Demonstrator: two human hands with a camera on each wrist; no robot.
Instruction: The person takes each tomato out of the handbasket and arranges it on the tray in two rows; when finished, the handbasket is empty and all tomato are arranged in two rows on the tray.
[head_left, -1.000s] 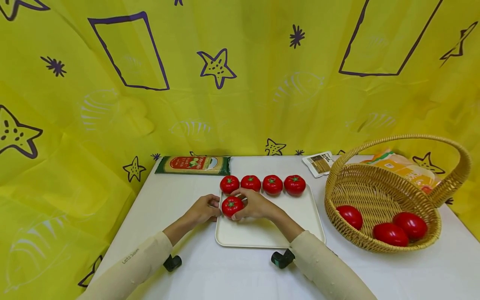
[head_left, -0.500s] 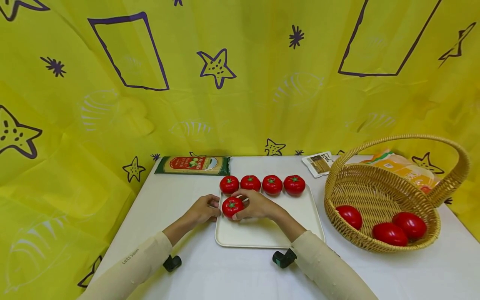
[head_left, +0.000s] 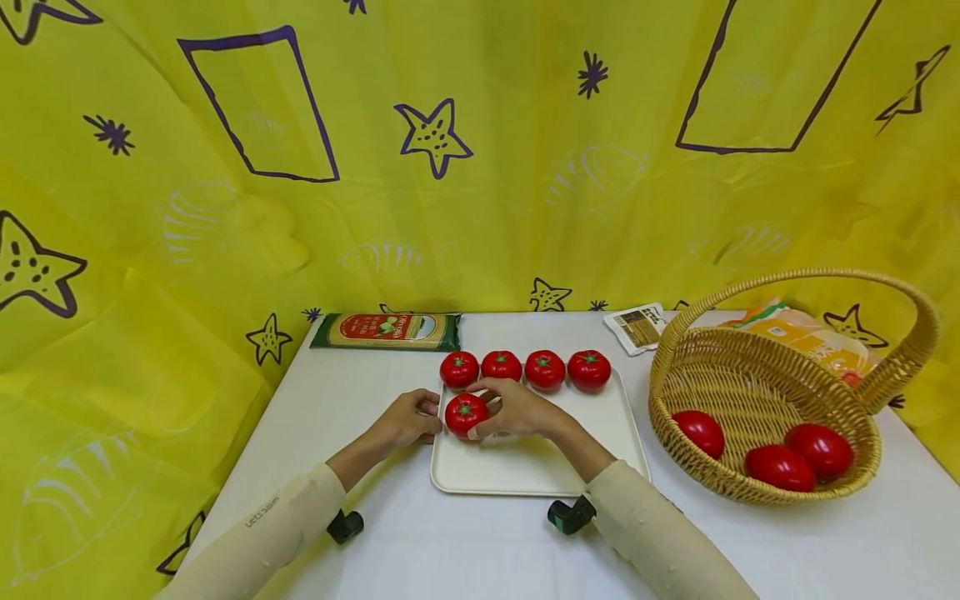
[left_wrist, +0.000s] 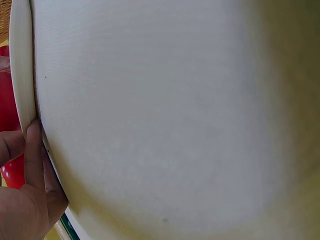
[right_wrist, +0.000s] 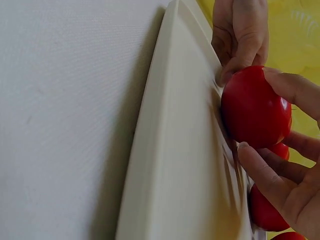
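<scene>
A cream tray (head_left: pixel 510 471) lies on the table, and my left hand (head_left: pixel 405 419) pinches its left rim. In the left wrist view one finger lies along the outside of the tray's rim (left_wrist: pixel 22 65), with another digit on the inner side. My right hand (head_left: pixel 516 410) holds a red tomato (head_left: pixel 464 413) at the tray's left side, thumb and fingers spread around it. In the right wrist view this tomato (right_wrist: pixel 255 107) sits close to the left hand (right_wrist: pixel 242 35). Behind it, several more tomatoes (head_left: pixel 545 370) stand in a row along the tray's far edge, green stems up.
A wicker basket (head_left: pixel 720 367) with a tall handle stands right of the tray, holding three red tomatoes (head_left: pixel 780 468). Behind it lies an orange-and-white bag (head_left: pixel 817 337). A small white packet (head_left: pixel 637 327) and a green package (head_left: pixel 386 330) lie along the back, before a yellow curtain (head_left: pixel 510 225).
The right hand and its tomato have shifted very slightly to the right. The left hand stays at the tray's rim, and the other tomatoes and the basket look unmoved.
</scene>
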